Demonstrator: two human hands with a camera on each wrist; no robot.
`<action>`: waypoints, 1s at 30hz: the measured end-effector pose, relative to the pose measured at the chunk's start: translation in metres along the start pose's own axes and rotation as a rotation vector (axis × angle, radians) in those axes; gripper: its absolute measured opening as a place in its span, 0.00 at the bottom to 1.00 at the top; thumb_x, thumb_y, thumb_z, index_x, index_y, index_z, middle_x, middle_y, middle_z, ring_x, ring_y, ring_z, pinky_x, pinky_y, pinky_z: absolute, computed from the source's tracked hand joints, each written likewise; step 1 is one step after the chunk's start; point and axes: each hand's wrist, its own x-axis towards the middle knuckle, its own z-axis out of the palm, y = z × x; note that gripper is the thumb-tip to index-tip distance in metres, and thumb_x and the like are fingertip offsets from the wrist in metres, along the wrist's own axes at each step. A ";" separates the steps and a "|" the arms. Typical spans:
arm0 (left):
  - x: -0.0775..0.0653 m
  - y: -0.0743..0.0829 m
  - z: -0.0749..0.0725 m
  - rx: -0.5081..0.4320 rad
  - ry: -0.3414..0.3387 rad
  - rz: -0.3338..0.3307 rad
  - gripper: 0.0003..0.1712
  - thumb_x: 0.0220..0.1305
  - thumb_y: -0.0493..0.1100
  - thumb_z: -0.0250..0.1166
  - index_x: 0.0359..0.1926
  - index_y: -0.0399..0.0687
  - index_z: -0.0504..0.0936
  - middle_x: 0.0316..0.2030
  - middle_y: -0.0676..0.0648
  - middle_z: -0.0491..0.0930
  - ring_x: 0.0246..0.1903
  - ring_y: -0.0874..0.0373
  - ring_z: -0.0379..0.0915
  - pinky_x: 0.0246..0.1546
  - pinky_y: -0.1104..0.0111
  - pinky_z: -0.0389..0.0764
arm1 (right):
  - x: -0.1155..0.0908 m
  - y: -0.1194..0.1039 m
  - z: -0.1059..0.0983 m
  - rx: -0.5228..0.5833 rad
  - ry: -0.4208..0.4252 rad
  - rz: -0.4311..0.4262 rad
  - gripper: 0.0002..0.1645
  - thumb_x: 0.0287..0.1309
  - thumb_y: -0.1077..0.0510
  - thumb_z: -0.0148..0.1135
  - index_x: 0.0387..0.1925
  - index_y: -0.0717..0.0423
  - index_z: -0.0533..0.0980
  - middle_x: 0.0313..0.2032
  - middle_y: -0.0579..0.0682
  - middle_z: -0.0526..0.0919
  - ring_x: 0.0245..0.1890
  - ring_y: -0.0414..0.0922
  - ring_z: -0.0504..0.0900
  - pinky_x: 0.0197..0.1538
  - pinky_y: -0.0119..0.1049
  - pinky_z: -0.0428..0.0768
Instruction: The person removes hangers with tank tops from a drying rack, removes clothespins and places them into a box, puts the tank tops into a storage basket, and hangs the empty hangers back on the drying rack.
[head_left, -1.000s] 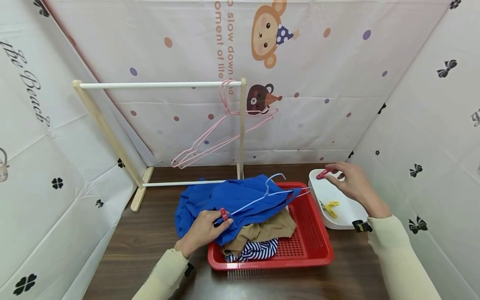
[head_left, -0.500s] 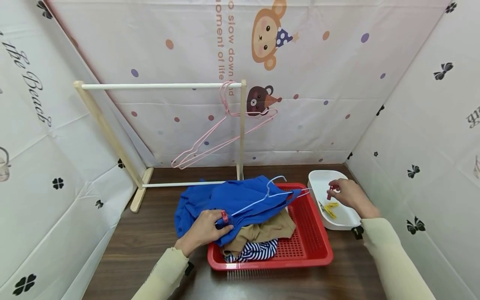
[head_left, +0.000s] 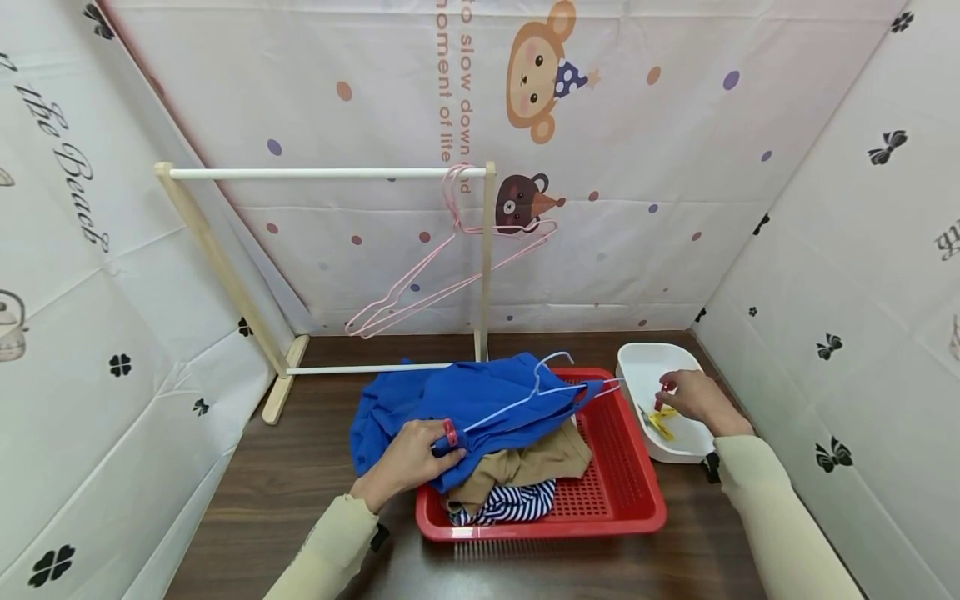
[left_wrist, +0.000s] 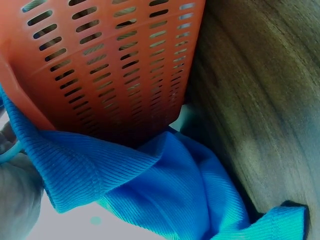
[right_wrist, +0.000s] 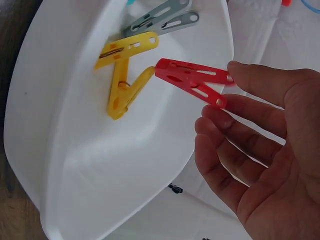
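A blue top (head_left: 442,400) lies over the left part of a red basket (head_left: 622,525), a light-blue hanger (head_left: 510,404) in its neck. My left hand (head_left: 408,454) grips the top near the hanger's left end. Beside its fingertips, a red clothespin (head_left: 450,432) sits on the cloth. Over a white tub (head_left: 648,354), my right hand (head_left: 701,398) pinches another red clothespin (right_wrist: 190,79) by its handles, between thumb and index finger. Its nose is close to one of the yellow clothespins (right_wrist: 120,90) in the tub; contact is unclear. Grey clothespins (right_wrist: 162,16) lie beside the yellow ones.
Tan cloth (head_left: 536,458) and striped cloth (head_left: 510,502) are in the basket under the top. Behind it stands a rack (head_left: 315,173) with pink hangers (head_left: 420,271) at its right end. Printed sheets (head_left: 600,275) enclose the table (head_left: 255,500).
My right hand has moved down into the tub area with the red clothespin, toward the yellow ones. The left hand has stayed at the blue top.
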 end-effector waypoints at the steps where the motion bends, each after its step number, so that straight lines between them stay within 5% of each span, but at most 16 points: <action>1: 0.000 0.000 0.000 0.000 0.004 0.002 0.20 0.56 0.49 0.73 0.20 0.54 0.70 0.18 0.60 0.65 0.21 0.69 0.61 0.26 0.78 0.62 | 0.000 0.000 0.000 -0.009 0.007 0.000 0.24 0.59 0.54 0.65 0.51 0.68 0.78 0.43 0.67 0.83 0.40 0.57 0.82 0.43 0.52 0.81; 9: -0.001 -0.001 0.001 0.011 0.034 0.016 0.21 0.55 0.49 0.74 0.19 0.55 0.69 0.17 0.61 0.63 0.19 0.71 0.58 0.24 0.79 0.59 | -0.014 -0.023 -0.026 -0.054 0.154 -0.106 0.23 0.60 0.55 0.64 0.51 0.68 0.78 0.46 0.67 0.83 0.42 0.61 0.83 0.43 0.55 0.81; 18: 0.000 0.000 0.001 0.023 0.034 0.008 0.23 0.55 0.49 0.74 0.17 0.55 0.67 0.16 0.61 0.63 0.19 0.71 0.58 0.24 0.79 0.59 | -0.057 -0.101 -0.068 -0.017 0.569 -0.351 0.19 0.56 0.62 0.68 0.49 0.64 0.79 0.47 0.62 0.83 0.42 0.59 0.83 0.44 0.57 0.81; 25: 0.000 0.000 0.002 0.021 0.028 0.007 0.23 0.56 0.49 0.73 0.17 0.55 0.68 0.16 0.60 0.63 0.19 0.70 0.58 0.24 0.78 0.59 | -0.084 -0.156 -0.078 0.044 0.886 -0.590 0.19 0.50 0.66 0.70 0.47 0.62 0.81 0.44 0.58 0.84 0.40 0.53 0.84 0.39 0.50 0.83; 30: 0.000 0.001 0.001 0.027 0.031 0.011 0.23 0.56 0.49 0.74 0.17 0.54 0.67 0.16 0.61 0.62 0.19 0.71 0.58 0.24 0.78 0.58 | -0.100 -0.198 -0.067 0.105 0.871 -0.727 0.16 0.55 0.61 0.66 0.47 0.60 0.81 0.45 0.57 0.83 0.43 0.51 0.83 0.42 0.45 0.82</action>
